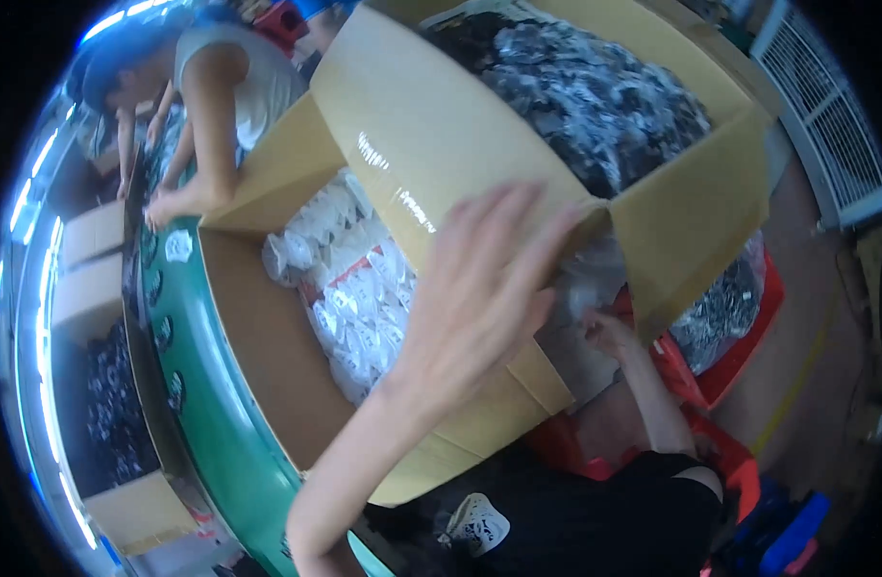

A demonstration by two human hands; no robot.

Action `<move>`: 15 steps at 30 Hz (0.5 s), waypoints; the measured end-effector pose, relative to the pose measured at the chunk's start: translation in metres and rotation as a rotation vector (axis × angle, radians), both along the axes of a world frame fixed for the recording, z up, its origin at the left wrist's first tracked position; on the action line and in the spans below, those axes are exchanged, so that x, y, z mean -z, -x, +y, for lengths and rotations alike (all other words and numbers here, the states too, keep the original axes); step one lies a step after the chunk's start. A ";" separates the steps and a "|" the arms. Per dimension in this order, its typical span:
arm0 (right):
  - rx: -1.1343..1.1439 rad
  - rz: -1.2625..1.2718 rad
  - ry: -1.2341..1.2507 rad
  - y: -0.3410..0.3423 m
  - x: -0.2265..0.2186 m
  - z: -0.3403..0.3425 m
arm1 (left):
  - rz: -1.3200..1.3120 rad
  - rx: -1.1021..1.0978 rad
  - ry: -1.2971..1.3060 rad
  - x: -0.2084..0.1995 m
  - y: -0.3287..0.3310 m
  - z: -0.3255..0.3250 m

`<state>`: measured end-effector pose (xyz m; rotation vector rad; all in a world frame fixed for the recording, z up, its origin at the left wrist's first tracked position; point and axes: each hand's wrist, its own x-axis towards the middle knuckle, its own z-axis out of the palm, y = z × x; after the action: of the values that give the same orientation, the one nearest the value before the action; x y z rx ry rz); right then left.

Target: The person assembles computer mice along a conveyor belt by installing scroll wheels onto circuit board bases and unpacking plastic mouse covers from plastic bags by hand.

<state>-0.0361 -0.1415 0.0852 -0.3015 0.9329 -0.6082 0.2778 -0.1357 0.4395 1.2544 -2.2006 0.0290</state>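
Note:
My left hand (479, 279) is open, its fingers spread and slightly blurred, in front of the raised flap of a large cardboard box (268, 356). Inside that box lie rows of small clear bags with white contents (364, 308). Lower and to the right, my right hand (609, 335) has its fingers curled at a crumpled clear plastic bag (590, 274), apparently gripping it; the fingertips are partly hidden. A second cardboard box (691, 221), full of dark items in clear wrapping (595, 91), stands beyond my hands.
A green conveyor belt (224, 370) carrying small dark pieces runs along the left. Another person (220, 106) works over it at the far left. Red crates (729, 375) stand at the right, one with bagged items. A white grille panel (830, 115) is at the far right.

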 end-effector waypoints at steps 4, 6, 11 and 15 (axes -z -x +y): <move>0.107 -0.132 -0.041 0.005 0.024 -0.036 | -0.162 -0.066 0.161 0.025 0.037 -0.065; -0.142 -0.041 0.047 -0.016 -0.027 -0.037 | -0.354 -0.026 0.065 0.027 0.034 -0.080; -0.888 0.276 0.458 -0.038 -0.148 -0.051 | -0.193 -0.069 0.119 0.018 0.044 -0.090; -0.990 0.418 0.443 0.022 -0.143 -0.025 | -0.003 -0.096 0.114 -0.005 0.059 -0.120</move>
<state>-0.0586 -0.1663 0.2283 -1.2332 0.9004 0.1937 0.2185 -0.2559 0.4449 1.2951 -2.1085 0.1913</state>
